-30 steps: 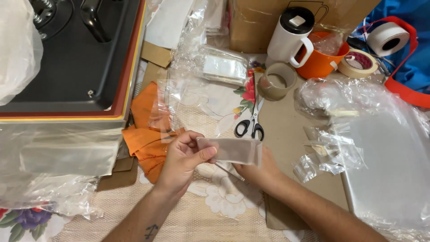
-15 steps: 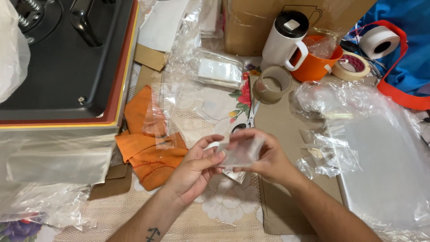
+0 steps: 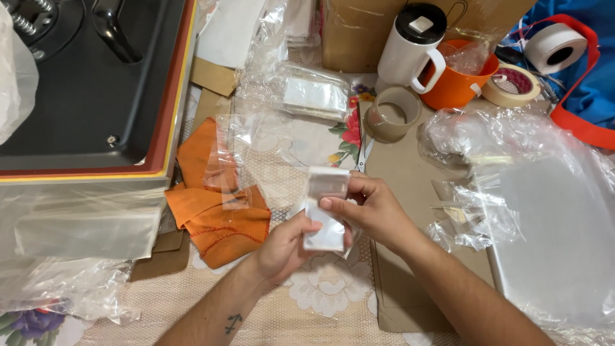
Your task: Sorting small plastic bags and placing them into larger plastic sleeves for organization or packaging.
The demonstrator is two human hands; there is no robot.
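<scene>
I see both hands pinching a small clear plastic bag (image 3: pixel 325 208) upright above the desk (image 3: pixel 397 166): my left hand (image 3: pixel 288 247) grips its lower end, my right hand (image 3: pixel 371 208) its upper part, beside the orange cloth (image 3: pixel 218 218).

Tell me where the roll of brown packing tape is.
In the head view, the brown packing tape roll lies upper centre-right on the table, just below the white travel mug, left of the orange cup.

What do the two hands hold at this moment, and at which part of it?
Both hold one small clear plastic bag. The right hand pinches its upper part; the left hand holds its lower part.
</scene>
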